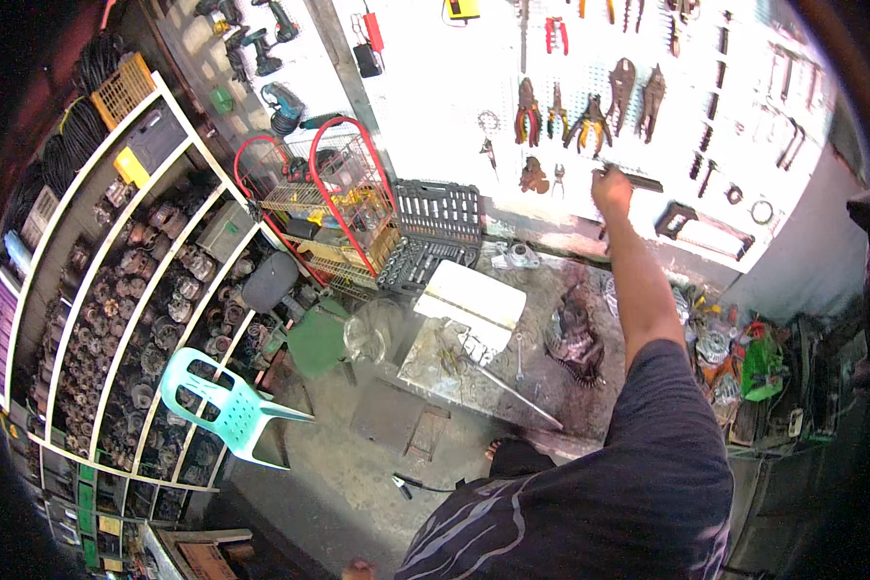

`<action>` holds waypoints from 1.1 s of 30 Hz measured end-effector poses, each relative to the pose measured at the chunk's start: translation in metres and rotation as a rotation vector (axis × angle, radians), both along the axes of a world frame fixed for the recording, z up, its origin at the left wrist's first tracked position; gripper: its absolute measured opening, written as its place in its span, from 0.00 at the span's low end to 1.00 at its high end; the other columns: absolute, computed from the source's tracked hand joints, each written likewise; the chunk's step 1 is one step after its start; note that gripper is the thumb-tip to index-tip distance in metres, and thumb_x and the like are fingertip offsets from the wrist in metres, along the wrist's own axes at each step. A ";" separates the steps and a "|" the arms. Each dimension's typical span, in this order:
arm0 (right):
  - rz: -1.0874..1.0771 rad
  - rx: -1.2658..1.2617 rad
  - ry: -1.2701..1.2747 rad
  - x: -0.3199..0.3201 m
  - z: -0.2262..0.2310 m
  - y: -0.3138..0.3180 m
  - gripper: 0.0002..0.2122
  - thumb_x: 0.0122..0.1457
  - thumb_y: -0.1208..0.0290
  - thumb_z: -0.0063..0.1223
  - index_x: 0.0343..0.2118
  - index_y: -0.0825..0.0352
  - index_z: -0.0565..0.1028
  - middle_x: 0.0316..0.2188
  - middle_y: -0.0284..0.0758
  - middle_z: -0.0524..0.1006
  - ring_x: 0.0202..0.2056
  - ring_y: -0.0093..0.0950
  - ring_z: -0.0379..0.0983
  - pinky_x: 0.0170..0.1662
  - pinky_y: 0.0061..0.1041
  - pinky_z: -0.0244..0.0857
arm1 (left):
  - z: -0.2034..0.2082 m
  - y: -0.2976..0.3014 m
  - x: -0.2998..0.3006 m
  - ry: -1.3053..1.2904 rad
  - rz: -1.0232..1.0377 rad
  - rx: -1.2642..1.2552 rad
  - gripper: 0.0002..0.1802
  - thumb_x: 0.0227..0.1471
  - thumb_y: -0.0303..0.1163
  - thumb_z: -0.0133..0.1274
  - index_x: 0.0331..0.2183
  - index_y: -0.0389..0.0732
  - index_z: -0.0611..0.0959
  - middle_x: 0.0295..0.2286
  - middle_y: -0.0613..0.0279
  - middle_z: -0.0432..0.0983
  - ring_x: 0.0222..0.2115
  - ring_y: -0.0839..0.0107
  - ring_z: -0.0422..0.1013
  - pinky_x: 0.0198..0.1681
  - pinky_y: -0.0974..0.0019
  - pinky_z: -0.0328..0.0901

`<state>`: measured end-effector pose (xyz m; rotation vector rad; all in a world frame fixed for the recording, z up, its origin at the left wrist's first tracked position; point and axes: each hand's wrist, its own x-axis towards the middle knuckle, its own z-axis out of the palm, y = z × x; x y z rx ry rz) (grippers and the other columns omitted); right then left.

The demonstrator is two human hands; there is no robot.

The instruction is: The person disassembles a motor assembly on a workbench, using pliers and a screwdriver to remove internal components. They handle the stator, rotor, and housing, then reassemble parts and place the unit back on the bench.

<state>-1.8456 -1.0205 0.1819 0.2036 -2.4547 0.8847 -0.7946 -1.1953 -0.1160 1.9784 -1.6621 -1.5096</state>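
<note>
My right hand (611,193) is raised to the white tool board (425,97), its fingers curled closed. Against them lies one end of a dark, bar-shaped tool (640,181); glare hides what the fingers hold. Several pliers (590,126) hang just above the hand, and a hacksaw (703,230) hangs to its lower right. Only a small part of my left hand (360,570) shows at the lower edge, with its fingers mostly cut off. Below the board, the workbench (435,362) carries a white sheet-like piece (471,302), a long metal bar (517,394) and a greasy metal part (572,338).
An open socket set (437,227) stands at the bench's far left, beside a red-handled wire rack (333,198). Shelves of metal parts (135,319) fill the left, with a turquoise plastic chair (224,406) before them. Cluttered goods and a green bag (762,365) lie right of the bench.
</note>
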 end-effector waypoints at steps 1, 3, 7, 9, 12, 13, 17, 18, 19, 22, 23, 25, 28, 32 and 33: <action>-0.045 0.134 -0.022 -0.029 0.011 -0.007 0.26 0.68 0.51 0.61 0.50 0.76 0.81 0.45 0.60 0.86 0.48 0.56 0.85 0.56 0.51 0.79 | -0.005 0.020 -0.026 -0.080 -0.048 0.034 0.11 0.70 0.36 0.53 0.45 0.39 0.83 0.44 0.56 0.84 0.48 0.60 0.82 0.49 0.54 0.78; -0.073 0.102 -0.038 -0.071 0.029 -0.020 0.24 0.70 0.50 0.59 0.44 0.74 0.84 0.44 0.57 0.87 0.47 0.55 0.86 0.53 0.51 0.81 | -0.008 0.050 -0.066 -0.161 -0.103 0.084 0.12 0.69 0.37 0.54 0.44 0.40 0.83 0.44 0.56 0.84 0.48 0.59 0.82 0.49 0.53 0.78; -0.132 0.082 -0.234 -0.103 0.041 -0.038 0.22 0.70 0.52 0.60 0.50 0.69 0.87 0.50 0.55 0.87 0.53 0.53 0.86 0.57 0.49 0.80 | 0.000 0.087 -0.111 -0.218 -0.106 0.124 0.13 0.68 0.40 0.54 0.43 0.41 0.84 0.43 0.55 0.84 0.48 0.56 0.82 0.49 0.51 0.78; -0.165 0.065 -0.240 -0.108 0.041 -0.044 0.22 0.69 0.52 0.61 0.51 0.69 0.87 0.52 0.53 0.86 0.53 0.51 0.86 0.58 0.49 0.80 | 0.005 0.097 -0.120 -0.234 -0.085 0.127 0.13 0.67 0.41 0.55 0.42 0.41 0.85 0.43 0.55 0.84 0.48 0.55 0.82 0.49 0.50 0.78; -0.178 0.109 -0.142 -0.113 0.032 -0.043 0.23 0.68 0.49 0.61 0.48 0.69 0.87 0.46 0.56 0.87 0.49 0.53 0.87 0.55 0.51 0.80 | 0.008 0.108 -0.125 -0.259 -0.065 0.127 0.14 0.66 0.42 0.55 0.41 0.42 0.85 0.43 0.55 0.85 0.48 0.54 0.82 0.50 0.48 0.78; -0.147 0.144 -0.063 -0.117 0.030 -0.041 0.24 0.68 0.48 0.61 0.49 0.68 0.87 0.44 0.54 0.88 0.47 0.54 0.87 0.53 0.50 0.80 | 0.009 0.111 -0.124 -0.268 -0.067 0.122 0.14 0.66 0.43 0.55 0.40 0.43 0.86 0.43 0.54 0.85 0.48 0.53 0.82 0.50 0.48 0.78; -0.069 0.093 0.178 -0.109 0.011 -0.025 0.27 0.68 0.45 0.61 0.50 0.69 0.85 0.39 0.53 0.88 0.41 0.54 0.86 0.48 0.50 0.80 | 0.007 0.138 -0.098 -0.320 -0.115 0.076 0.15 0.65 0.45 0.56 0.39 0.44 0.86 0.42 0.54 0.85 0.48 0.51 0.82 0.50 0.46 0.78; -0.052 0.073 0.248 -0.097 0.004 -0.021 0.27 0.69 0.45 0.62 0.50 0.70 0.86 0.40 0.53 0.88 0.42 0.53 0.86 0.48 0.49 0.80 | 0.005 0.149 -0.087 -0.337 -0.134 0.057 0.15 0.65 0.45 0.56 0.38 0.44 0.87 0.42 0.54 0.85 0.48 0.51 0.82 0.50 0.45 0.78; 0.000 0.037 0.358 -0.081 -0.002 -0.017 0.26 0.68 0.47 0.63 0.52 0.70 0.85 0.43 0.52 0.88 0.44 0.52 0.86 0.50 0.48 0.79 | 0.003 0.161 -0.075 -0.356 -0.174 0.023 0.15 0.64 0.46 0.56 0.38 0.44 0.87 0.42 0.54 0.85 0.48 0.50 0.82 0.50 0.45 0.78; 0.371 -0.108 0.378 0.006 -0.033 -0.024 0.24 0.69 0.61 0.66 0.64 0.67 0.79 0.56 0.49 0.84 0.54 0.50 0.82 0.58 0.44 0.76 | -0.018 0.191 -0.060 -0.498 -0.534 -0.100 0.18 0.65 0.48 0.57 0.44 0.45 0.88 0.49 0.50 0.85 0.54 0.46 0.80 0.55 0.44 0.76; 0.630 -0.169 0.217 0.048 -0.051 -0.029 0.26 0.72 0.64 0.62 0.68 0.70 0.73 0.62 0.53 0.80 0.60 0.52 0.79 0.63 0.46 0.73 | -0.023 0.196 -0.061 -0.569 -0.753 -0.217 0.21 0.66 0.49 0.58 0.51 0.45 0.89 0.56 0.47 0.84 0.60 0.43 0.77 0.60 0.44 0.75; 0.736 -0.039 0.099 0.151 -0.099 -0.052 0.24 0.75 0.70 0.55 0.69 0.77 0.69 0.66 0.62 0.75 0.64 0.57 0.75 0.67 0.49 0.68 | -0.025 0.214 -0.073 -0.382 -0.141 0.083 0.35 0.63 0.53 0.64 0.61 0.38 0.84 0.59 0.46 0.83 0.60 0.48 0.79 0.63 0.52 0.73; 1.345 0.042 -0.294 0.323 -0.160 -0.074 0.16 0.78 0.74 0.46 0.62 0.77 0.75 0.54 0.51 0.83 0.57 0.47 0.79 0.64 0.43 0.70 | 0.010 0.279 -0.083 -0.158 0.238 -0.018 0.36 0.65 0.53 0.63 0.65 0.41 0.81 0.58 0.47 0.84 0.59 0.50 0.81 0.64 0.52 0.73; 1.937 -0.292 -1.351 0.591 -0.183 -0.075 0.12 0.82 0.65 0.49 0.57 0.67 0.76 0.40 0.36 0.82 0.39 0.33 0.82 0.47 0.35 0.80 | 0.057 0.406 -0.047 -0.062 0.535 -0.040 0.34 0.65 0.52 0.63 0.65 0.43 0.82 0.61 0.46 0.82 0.60 0.47 0.79 0.66 0.48 0.72; 1.902 -0.309 -1.599 0.652 -0.170 -0.063 0.14 0.81 0.61 0.50 0.58 0.66 0.77 0.38 0.35 0.81 0.37 0.31 0.80 0.43 0.34 0.79 | 0.064 0.449 -0.029 -0.134 0.606 -0.019 0.34 0.65 0.52 0.64 0.64 0.43 0.83 0.59 0.45 0.83 0.59 0.47 0.80 0.64 0.48 0.73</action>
